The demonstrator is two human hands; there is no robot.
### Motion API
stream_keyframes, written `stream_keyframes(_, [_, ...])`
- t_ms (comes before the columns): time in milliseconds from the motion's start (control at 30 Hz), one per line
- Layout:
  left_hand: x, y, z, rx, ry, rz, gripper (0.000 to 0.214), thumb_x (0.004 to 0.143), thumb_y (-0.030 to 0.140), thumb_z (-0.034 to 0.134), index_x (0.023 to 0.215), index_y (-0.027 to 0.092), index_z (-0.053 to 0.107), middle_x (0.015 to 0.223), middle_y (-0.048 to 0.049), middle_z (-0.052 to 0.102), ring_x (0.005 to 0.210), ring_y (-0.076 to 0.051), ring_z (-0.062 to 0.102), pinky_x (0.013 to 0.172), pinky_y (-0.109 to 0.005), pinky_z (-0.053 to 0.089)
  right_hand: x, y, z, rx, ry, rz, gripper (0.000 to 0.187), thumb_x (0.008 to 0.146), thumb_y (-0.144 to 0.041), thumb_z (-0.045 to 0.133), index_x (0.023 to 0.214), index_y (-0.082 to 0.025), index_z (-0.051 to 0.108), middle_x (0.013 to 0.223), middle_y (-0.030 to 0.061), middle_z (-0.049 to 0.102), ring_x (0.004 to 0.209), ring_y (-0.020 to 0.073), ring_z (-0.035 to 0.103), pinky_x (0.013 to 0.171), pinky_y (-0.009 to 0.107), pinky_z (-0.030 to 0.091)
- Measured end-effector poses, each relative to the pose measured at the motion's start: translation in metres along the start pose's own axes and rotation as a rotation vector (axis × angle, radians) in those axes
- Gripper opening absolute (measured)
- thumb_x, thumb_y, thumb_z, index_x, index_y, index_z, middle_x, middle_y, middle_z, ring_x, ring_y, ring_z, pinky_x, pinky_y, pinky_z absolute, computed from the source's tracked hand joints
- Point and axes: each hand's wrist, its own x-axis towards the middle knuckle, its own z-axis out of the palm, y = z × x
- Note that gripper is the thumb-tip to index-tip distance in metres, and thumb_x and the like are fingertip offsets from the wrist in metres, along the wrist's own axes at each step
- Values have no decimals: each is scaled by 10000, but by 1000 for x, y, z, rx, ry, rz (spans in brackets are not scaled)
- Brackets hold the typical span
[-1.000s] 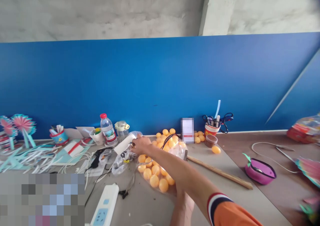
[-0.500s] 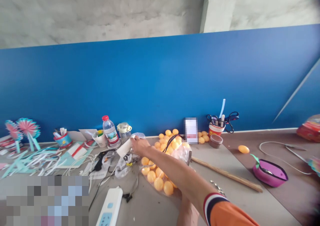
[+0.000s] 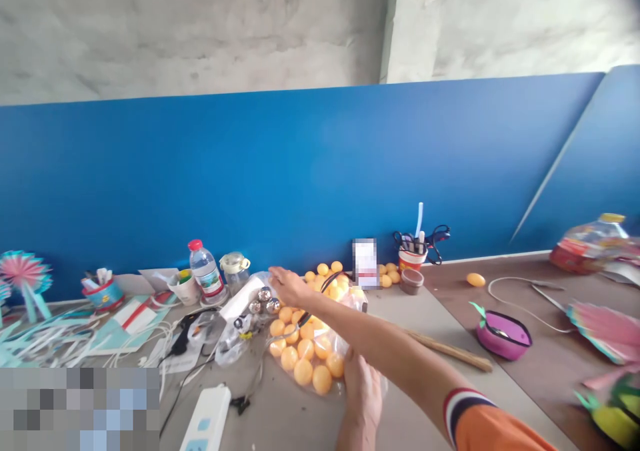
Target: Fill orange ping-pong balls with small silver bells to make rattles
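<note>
A clear plastic bag of orange balls [image 3: 303,371] lies on the table in front of me. My left hand [image 3: 361,388] is at its near right edge, closed on the plastic, with its fingertips partly hidden. My right hand [image 3: 290,286] reaches across over the far left of the bag, fingers stretched out and holding nothing I can see. Just below it sit shiny metal balls [image 3: 265,294]. A white roll [image 3: 245,299] lies to the left of that hand, by crumpled clear plastic [image 3: 233,344].
Left stand a water bottle [image 3: 206,271], a lidded jar [image 3: 235,271], a cup and tangled white cables. A power strip [image 3: 206,418] is near the front. Right are a wooden stick [image 3: 450,351], a pen cup [image 3: 413,259], a purple pouch [image 3: 503,334] and a large bottle [image 3: 590,244].
My right hand has let go of the white roll and moved right, over the bag's edge. The metal balls now show. My left hand has come up to the bag. The view has turned right.
</note>
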Motion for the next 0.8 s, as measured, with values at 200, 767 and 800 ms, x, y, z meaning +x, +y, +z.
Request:
stream_keyframes(200, [6, -6, -5, -38, 5, 31, 237, 724, 344, 699, 599, 191, 569, 565, 1, 531, 559, -131, 536, 687, -312, 469, -106, 63, -63, 321, 325, 121, 379, 941, -350, 351, 1227, -174, 526, 1168, 93, 639, 1081, 195, 584, 937, 333, 440])
stream_keyframes(767, [16, 4, -11, 55, 24, 23, 111, 767, 210, 608, 667, 168, 630, 598, 6, 631, 560, -117, 589, 649, -279, 552, -306, 106, -78, -176, 66, 253, 734, 743, -377, 638, 1401, -155, 401, 1457, 193, 369, 1345, 337, 339, 1091, 476, 310])
stream_keyframes(800, [18, 3, -13, 60, 20, 23, 110, 768, 220, 612, 673, 168, 629, 598, 9, 632, 567, -117, 594, 648, -274, 555, -302, 106, -73, -191, 57, 241, 753, 713, -397, 669, 1382, -148, 427, 1431, 201, 399, 1322, 353, 364, 1082, 487, 318])
